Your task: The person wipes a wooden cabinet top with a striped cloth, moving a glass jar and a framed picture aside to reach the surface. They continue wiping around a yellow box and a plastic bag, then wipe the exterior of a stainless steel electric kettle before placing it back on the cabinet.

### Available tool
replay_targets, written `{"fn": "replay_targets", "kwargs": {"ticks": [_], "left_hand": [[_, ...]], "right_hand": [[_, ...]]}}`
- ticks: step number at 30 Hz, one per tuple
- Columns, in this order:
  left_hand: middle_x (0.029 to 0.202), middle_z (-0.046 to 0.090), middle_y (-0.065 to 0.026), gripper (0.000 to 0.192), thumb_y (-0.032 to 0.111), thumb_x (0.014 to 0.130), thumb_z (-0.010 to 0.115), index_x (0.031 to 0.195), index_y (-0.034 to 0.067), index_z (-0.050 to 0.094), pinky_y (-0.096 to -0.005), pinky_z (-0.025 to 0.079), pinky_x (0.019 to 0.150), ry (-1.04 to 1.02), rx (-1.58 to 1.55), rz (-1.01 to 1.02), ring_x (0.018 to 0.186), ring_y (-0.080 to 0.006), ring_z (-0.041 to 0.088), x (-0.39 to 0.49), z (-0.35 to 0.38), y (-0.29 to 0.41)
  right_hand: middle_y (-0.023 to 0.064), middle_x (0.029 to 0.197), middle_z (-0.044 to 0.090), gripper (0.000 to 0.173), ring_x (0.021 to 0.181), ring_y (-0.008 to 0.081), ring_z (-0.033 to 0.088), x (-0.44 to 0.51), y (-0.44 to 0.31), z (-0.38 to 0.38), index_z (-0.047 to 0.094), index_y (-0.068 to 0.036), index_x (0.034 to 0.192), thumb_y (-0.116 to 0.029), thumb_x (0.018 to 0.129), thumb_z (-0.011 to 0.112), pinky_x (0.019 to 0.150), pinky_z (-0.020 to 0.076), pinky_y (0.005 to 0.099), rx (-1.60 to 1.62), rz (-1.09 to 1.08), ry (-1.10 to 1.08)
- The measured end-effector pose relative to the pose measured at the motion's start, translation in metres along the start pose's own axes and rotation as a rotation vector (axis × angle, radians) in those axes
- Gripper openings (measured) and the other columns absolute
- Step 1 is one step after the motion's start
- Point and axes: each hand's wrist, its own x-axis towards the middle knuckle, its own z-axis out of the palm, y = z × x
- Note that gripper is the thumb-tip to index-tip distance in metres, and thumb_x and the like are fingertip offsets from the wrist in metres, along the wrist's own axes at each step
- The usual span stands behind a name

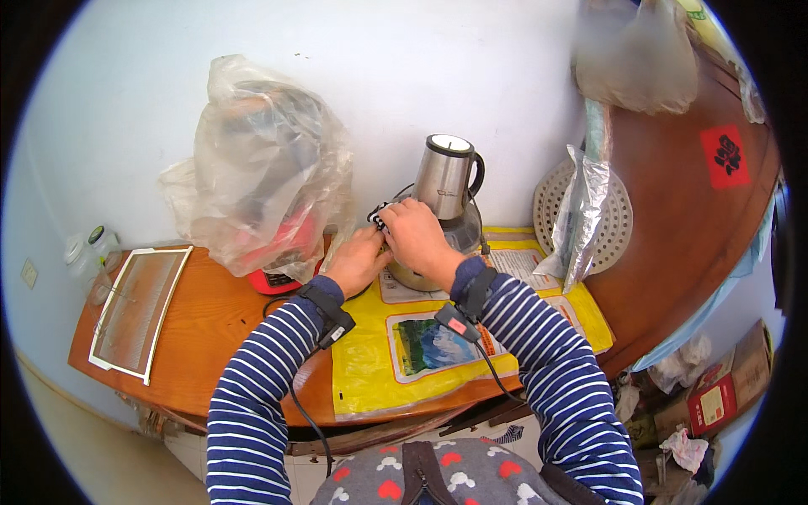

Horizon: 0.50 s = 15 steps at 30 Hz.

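Observation:
My right hand (416, 237) is closed on a small black-and-white patterned cloth (379, 216), of which only a bit shows above the fingers. My left hand (358, 261) lies close against it on the left, its fingers bent; what they hold is hidden. Both hands are in front of a food chopper, whose brushed-steel motor top (445, 180) with a black handle stands upright on a clear lid (466, 230). Below my right hand part of the metal bowl (413, 279) shows. The chopper stands on a yellow printed plastic sheet (360, 372).
A red appliance under a crumpled plastic bag (265, 158) stands at the left. Farther left lie a white-framed mesh screen (142, 309) and glass jars (104, 243). At the right, a perforated round plate (615, 221) and a foil-like silver bag (584, 221) lean near a brown wooden panel (675, 252).

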Motion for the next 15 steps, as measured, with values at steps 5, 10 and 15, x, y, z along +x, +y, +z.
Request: {"fn": "replay_targets", "kwargs": {"ticks": [5,10,15], "left_hand": [[0.144,0.061,-0.0257,0.048,0.027,0.105,0.066,0.143,-0.002,0.058,-0.0487,0.044,0.114,-0.038,0.004,0.010,0.132,-0.0440,0.056,0.001,0.001,-0.008],[0.161,0.052,-0.0222,0.060,0.033,0.107,0.063,0.156,0.000,0.050,-0.0455,0.042,0.121,-0.036,0.085,0.024,0.144,-0.0397,0.052,0.003,0.007,-0.013],[0.161,0.053,-0.0203,0.063,0.039,0.107,0.063,0.156,0.000,0.050,-0.0456,0.043,0.120,-0.144,0.099,-0.040,0.142,-0.0398,0.053,0.017,-0.013,-0.005]], "right_hand": [[0.0138,0.124,0.070,0.038,0.117,0.0338,0.062,-0.051,-0.003,-0.030,0.067,-0.004,0.120,-0.010,0.083,0.076,0.102,0.0503,0.0450,0.057,-0.036,0.077],[0.0144,0.139,0.066,0.052,0.125,0.0351,0.059,-0.108,0.018,-0.055,0.064,-0.004,0.137,-0.009,0.086,0.077,0.109,0.0492,0.0467,0.076,0.074,0.048],[0.0166,0.133,0.069,0.046,0.119,0.0382,0.061,-0.138,0.033,-0.075,0.064,-0.003,0.136,-0.007,0.092,0.076,0.105,0.0516,0.0476,0.177,0.260,0.044]]}}
